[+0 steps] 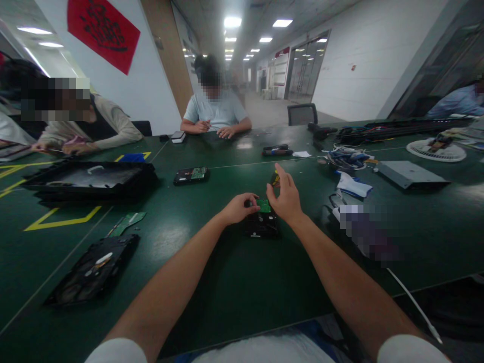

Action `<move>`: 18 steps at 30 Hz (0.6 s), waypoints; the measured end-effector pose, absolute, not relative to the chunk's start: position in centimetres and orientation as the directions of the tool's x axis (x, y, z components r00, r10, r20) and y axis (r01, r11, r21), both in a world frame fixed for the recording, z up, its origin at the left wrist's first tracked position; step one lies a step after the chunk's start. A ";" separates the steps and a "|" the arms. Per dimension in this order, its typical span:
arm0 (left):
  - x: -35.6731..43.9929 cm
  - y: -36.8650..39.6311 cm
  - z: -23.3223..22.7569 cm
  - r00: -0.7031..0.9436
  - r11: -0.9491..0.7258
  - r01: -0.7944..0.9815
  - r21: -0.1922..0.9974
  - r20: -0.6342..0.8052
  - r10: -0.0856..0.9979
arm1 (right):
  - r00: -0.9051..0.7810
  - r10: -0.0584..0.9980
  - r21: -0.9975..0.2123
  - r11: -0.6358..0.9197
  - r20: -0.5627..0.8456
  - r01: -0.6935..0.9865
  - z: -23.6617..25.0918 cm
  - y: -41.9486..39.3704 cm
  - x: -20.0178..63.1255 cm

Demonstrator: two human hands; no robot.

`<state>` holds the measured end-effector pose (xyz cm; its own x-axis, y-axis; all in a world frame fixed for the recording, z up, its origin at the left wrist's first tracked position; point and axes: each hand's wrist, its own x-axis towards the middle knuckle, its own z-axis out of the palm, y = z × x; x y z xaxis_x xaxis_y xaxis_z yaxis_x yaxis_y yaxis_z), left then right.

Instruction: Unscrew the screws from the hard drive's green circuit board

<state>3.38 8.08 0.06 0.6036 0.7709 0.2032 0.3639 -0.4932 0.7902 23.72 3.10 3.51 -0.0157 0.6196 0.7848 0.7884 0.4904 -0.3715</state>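
Observation:
A black hard drive [261, 227] with a green circuit board [264, 205] lies on the table in front of me. My left hand [240, 208] is at the drive's left side, thumb and fingers curled together in a pinch over the board's edge. Whatever is between those fingertips is too small or hidden to make out. At the drive's right, my right hand [286, 199] is raised with its fingers stretched and the thumb apart. Behind its fingers shows a yellow-and-black object [275, 179], partly covered; whether the hand touches it I cannot tell.
Another drive [191, 175] lies farther off. On the left are black trays [91, 176], a black casing [94, 272] and a loose green board [128, 222]. To the right are a metal box [412, 174], gloves [353, 184] and a white cable [414, 302]. Several people sit around the table.

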 end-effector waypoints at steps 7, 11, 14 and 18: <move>3.2 8.1 0.0 0.606 -0.497 0.357 0.791 0.208 0.767 | -0.011 0.617 -0.362 0.476 0.787 0.801 3.6 3.1 23.8; 3.3 8.2 -0.1 0.609 -0.497 0.355 0.792 0.207 0.765 | -0.028 0.608 -0.352 0.496 0.793 0.794 3.6 3.1 23.8; 3.3 8.2 -0.2 0.608 -0.497 0.353 0.792 0.209 0.765 | -0.020 0.615 -0.365 0.494 0.788 0.789 3.7 3.0 23.8; 3.2 8.4 -0.4 0.610 -0.504 0.348 0.790 0.217 0.762 | -0.009 0.621 -0.377 0.486 0.783 0.789 3.8 3.0 23.8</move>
<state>3.22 8.38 -0.37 0.6104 0.7617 0.2173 0.3481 -0.5044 0.7902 23.83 3.03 3.75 -0.0086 0.6214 0.7835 0.7888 0.4858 -0.3766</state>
